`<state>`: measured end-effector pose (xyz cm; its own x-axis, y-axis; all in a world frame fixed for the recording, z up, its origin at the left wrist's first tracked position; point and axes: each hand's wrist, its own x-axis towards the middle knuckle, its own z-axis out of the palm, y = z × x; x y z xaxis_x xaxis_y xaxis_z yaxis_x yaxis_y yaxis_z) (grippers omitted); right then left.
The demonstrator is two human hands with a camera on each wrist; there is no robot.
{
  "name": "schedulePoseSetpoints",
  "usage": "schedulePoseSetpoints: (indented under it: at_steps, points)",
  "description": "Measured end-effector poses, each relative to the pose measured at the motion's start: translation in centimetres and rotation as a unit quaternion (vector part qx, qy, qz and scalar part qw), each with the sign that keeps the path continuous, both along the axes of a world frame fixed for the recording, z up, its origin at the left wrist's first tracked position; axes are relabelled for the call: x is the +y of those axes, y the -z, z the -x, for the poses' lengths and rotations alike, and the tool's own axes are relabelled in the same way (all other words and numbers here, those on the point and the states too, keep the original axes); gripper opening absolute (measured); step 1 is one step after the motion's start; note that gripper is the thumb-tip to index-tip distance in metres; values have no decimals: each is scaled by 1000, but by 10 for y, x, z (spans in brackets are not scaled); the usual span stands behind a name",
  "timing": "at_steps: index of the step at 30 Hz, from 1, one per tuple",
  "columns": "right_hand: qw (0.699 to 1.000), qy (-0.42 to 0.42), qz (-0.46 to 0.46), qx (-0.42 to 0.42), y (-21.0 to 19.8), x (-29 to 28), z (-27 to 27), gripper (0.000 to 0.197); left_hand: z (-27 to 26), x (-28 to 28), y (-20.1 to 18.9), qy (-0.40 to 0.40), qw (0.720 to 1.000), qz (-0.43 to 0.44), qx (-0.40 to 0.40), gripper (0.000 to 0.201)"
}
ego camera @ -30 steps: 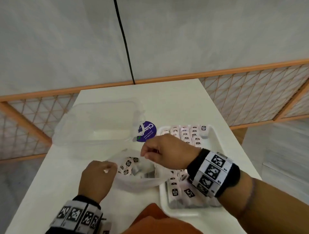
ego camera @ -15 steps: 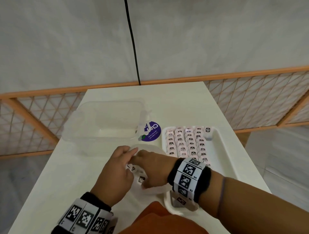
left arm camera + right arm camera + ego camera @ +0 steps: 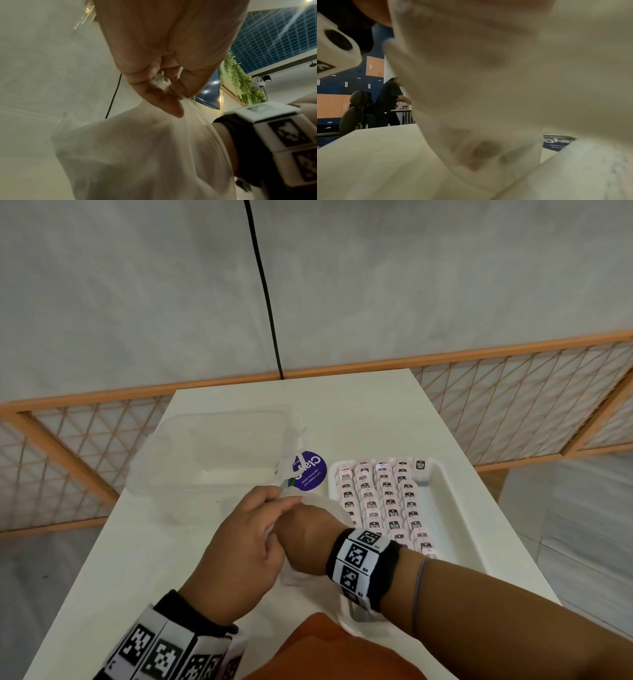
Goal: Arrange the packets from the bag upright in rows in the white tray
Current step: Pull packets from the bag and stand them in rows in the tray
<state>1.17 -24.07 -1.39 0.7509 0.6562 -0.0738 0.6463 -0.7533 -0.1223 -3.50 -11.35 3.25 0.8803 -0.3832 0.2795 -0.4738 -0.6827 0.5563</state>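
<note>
Right hand deep in the bag
Left hand pinches the bag rim at its fingertips; right hand is buried inside, fingers hidden, grip unclear. Packets stand rowed in the white tray beside them.

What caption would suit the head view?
Left hand pinches the bag open, right hand inside; packets fill the tray.

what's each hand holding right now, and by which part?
Left hand pinches the translucent bag by its bunched upper edge. Right hand is inside the bag; whether it holds a packet cannot be told.
</note>
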Motion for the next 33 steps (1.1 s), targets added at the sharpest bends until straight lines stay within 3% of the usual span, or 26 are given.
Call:
schedulePoseSetpoints:
  at_steps: [2,9,18,26,30,33]
  points:
    - [1000,5,8,2,-4,-3,1,30,2,-1,-2,13,1000,6,-6,62]
    - [995,-8,-90,-53,-2,-12,0,10,4,-2,-2,16,1000,12,-19,55]
    - [996,33,-67,-41,-15,-27,2,19,-8,1,2,-103,994,34,-4,55]
    - [977,118,-177,4,-33,-58,1,26,-21,12,27,-212,972,67,70,50]
    - [954,185,-222,81,-38,-73,-2,28,-23,17,39,-240,962,0,131,47]
    - [921,234,-275,148,-40,-82,-2,33,-19,16,37,-284,947,-129,75,40]
